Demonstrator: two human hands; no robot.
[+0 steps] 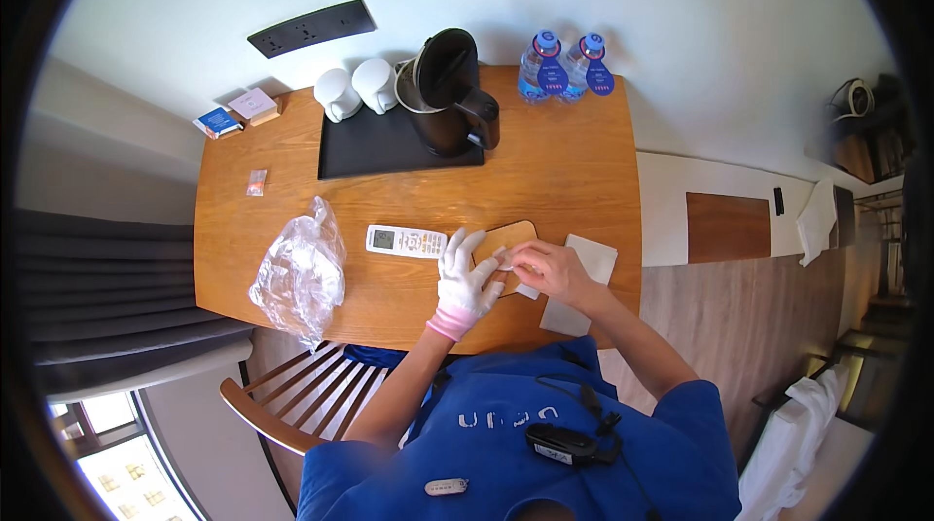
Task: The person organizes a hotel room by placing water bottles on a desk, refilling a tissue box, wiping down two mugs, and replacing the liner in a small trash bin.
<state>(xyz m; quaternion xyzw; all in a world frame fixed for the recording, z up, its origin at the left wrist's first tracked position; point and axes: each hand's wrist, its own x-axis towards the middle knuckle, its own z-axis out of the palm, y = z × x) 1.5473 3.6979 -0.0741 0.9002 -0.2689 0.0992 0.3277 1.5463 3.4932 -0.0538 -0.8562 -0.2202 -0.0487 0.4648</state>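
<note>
My left hand (465, 280), in a white glove with a pink cuff, rests over the left edge of a tan pad with a dark rim (519, 230). My bare right hand (549, 269) pinches a small white piece (503, 258) above that pad, close to the left thumb and forefinger. Whether the left fingers also grip the piece cannot be told. A white remote control (406, 241) with a small display lies just left of the gloved hand. White paper sheets (592, 258) lie partly under the right wrist.
Crumpled clear plastic (300, 273) and a small packet (256, 183) lie at the left. A black tray (357, 149) holds two white mugs (337, 94) and a black kettle (445, 98). Two water bottles (540, 68) stand by the wall. A wooden chair (273, 422) is at the lower left.
</note>
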